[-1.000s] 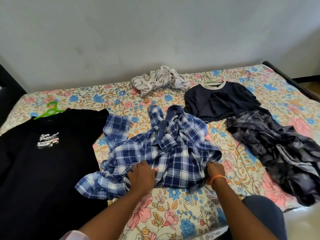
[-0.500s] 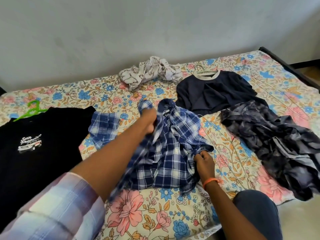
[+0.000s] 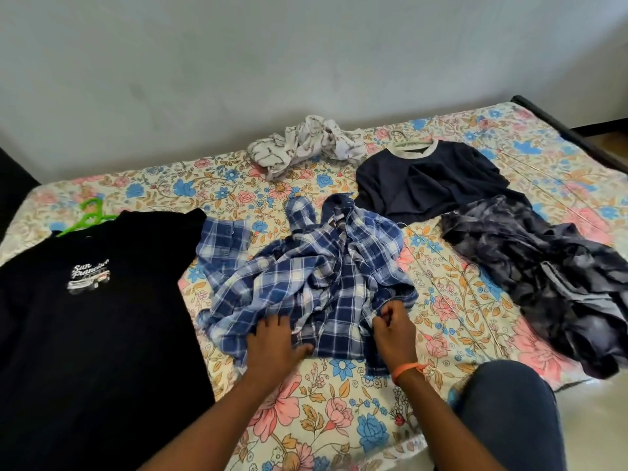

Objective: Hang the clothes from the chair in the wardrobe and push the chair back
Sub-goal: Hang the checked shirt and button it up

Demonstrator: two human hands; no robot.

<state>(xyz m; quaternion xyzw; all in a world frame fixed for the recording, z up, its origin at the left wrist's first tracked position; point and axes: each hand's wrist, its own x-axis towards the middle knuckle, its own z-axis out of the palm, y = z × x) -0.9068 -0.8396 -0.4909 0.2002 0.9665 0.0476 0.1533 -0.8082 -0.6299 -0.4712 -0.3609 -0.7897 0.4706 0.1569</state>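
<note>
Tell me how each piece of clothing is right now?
Black T-shirt: flat, on green hanger.
Plaid shirt: crumpled, left hand and right hand on it.
Navy top: flat, on hanger.
Grey garment: rumpled.
White cloth: bunched.

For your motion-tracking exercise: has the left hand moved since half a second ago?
Yes. The left hand has come back toward the near edge of the plaid shirt, away from the collar end nearer the wall, and now rests on the shirt's hem.
</note>
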